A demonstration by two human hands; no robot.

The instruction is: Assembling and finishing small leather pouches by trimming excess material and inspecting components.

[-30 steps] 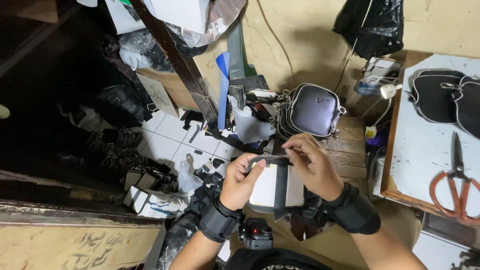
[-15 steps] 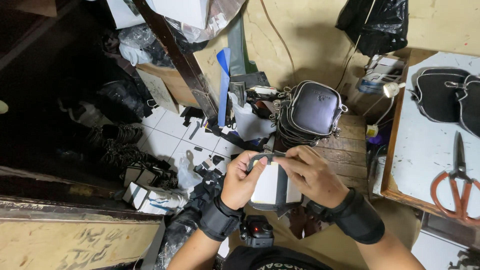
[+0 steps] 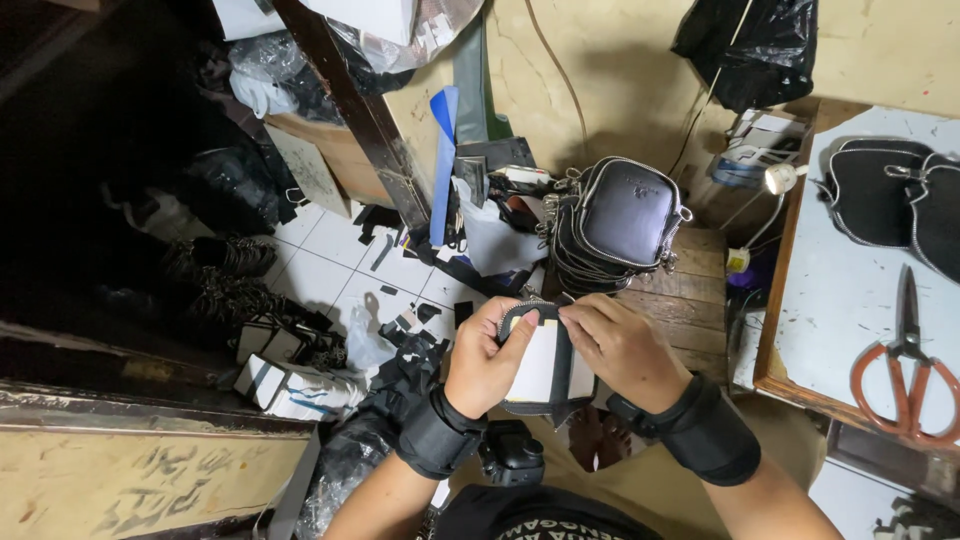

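Both of my hands hold a small black pouch panel with a white card face and a zipper along its top edge. My left hand grips its left side, thumb on the white face. My right hand pinches the top right of the zipper edge. Black wrist bands cover both forearms. Just beyond my hands, a stack of finished black zip pouches rests on a wooden bench.
At the right stands a pale worktable with orange-handled scissors and black pouch pieces. Black scraps litter the white tiled floor to the left. A dark wooden post and a blue strip lean nearby.
My hands have drawn closer together over the top zipper edge of the panel, and the panel has shifted slightly lower in view.
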